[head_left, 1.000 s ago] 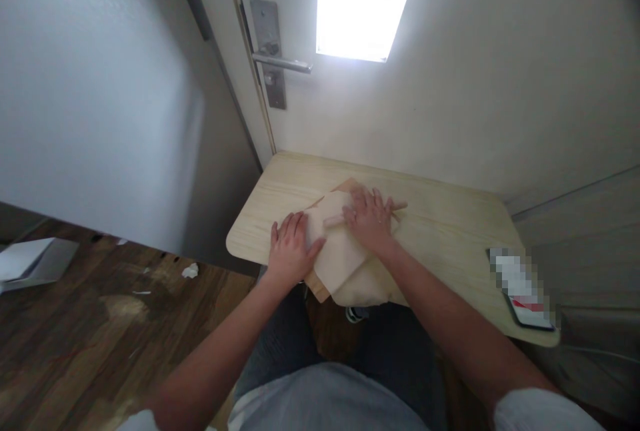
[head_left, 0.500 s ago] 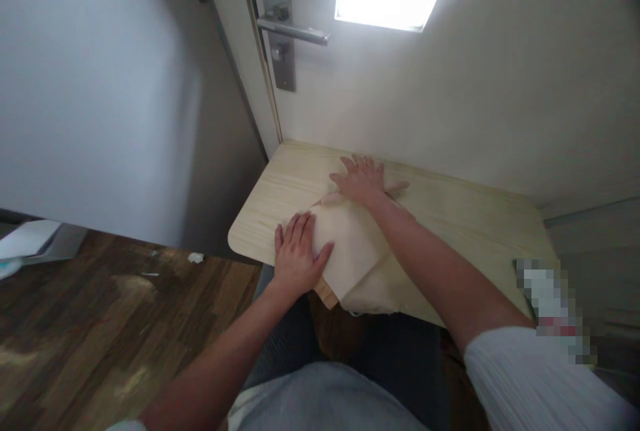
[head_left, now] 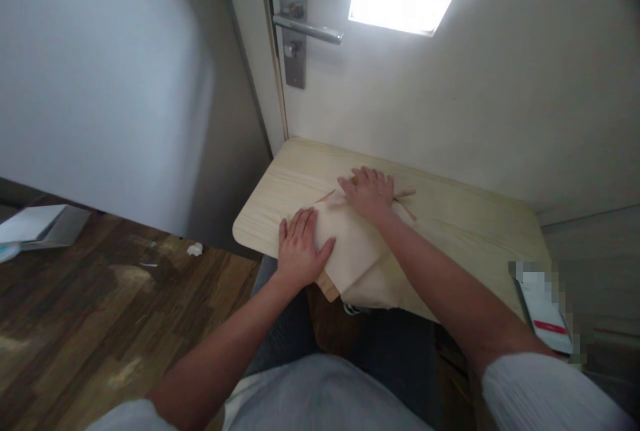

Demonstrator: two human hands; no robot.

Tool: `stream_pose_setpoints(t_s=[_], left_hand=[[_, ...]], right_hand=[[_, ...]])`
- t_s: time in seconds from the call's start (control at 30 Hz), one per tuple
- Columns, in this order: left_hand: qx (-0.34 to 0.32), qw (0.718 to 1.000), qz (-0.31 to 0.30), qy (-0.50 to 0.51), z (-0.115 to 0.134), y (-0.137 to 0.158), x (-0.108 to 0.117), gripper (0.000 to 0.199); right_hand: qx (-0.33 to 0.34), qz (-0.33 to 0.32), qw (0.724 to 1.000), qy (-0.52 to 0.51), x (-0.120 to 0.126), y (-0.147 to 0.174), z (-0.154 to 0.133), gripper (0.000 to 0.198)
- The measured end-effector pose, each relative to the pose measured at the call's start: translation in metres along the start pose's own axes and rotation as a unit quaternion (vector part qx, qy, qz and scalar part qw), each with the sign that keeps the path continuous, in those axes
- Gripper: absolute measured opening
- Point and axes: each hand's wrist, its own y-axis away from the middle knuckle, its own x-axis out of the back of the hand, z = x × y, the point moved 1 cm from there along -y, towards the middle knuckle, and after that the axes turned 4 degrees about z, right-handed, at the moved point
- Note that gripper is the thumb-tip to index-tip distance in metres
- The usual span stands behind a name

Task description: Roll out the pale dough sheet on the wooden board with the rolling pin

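A pale beige sheet, cloth or paper, I cannot tell which, lies over a flat brown piece whose corner shows at the table's near edge. My left hand rests flat on the sheet's left side, fingers stretched out and thumb apart. Across the sheet's far end lies my right hand, palm down with its fingers extended. Under and beside that hand the sheet is bunched, and a narrow twisted end sticks out to the right. What is beneath both palms is hidden.
The narrow light-wood table stands against a white door with a metal handle. A grey panel rises on the left. A white box and a scrap lie on the wooden floor. A white-and-red item sits at right.
My right hand has slid a little toward me over the sheet's far end. The left hand stays almost where it was. The view has shifted slightly.
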Motion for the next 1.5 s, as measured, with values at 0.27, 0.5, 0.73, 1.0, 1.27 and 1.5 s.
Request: stream_pose_setpoints(t_s=[0.27, 0.5, 0.73, 1.0, 1.27, 1.5], left_hand=[[0.026, 0.999, 0.024, 0.013, -0.006, 0.011, 0.009, 0.049], [0.054, 0.998, 0.027, 0.018, -0.024, 0.032, 0.026, 0.045], [0.056, 0.998, 0.023, 0.018, -0.03, 0.04, 0.03, 0.051], [0.04, 0.998, 0.029, 0.026, -0.036, 0.046, 0.027, 0.049], [0.012, 0.998, 0.036, 0.043, -0.054, 0.048, 0.017, 0.041], [-0.023, 0.992, 0.104, 0.063, -0.06, 0.049, 0.005, 0.038]], right_hand=[[0.137, 0.0, 0.99, -0.019, 0.017, 0.078, 0.041, 0.048], [0.248, -0.021, 0.961, -0.122, 0.031, 0.076, 0.04, 0.022], [0.271, -0.004, 0.953, -0.135, 0.019, 0.087, -0.029, 0.025], [0.284, 0.012, 0.95, -0.127, 0.023, 0.101, -0.055, 0.026], [0.319, -0.015, 0.932, -0.169, 0.04, 0.138, -0.072, 0.031], [0.204, 0.027, 0.978, -0.038, 0.028, 0.119, -0.058, 0.049]])
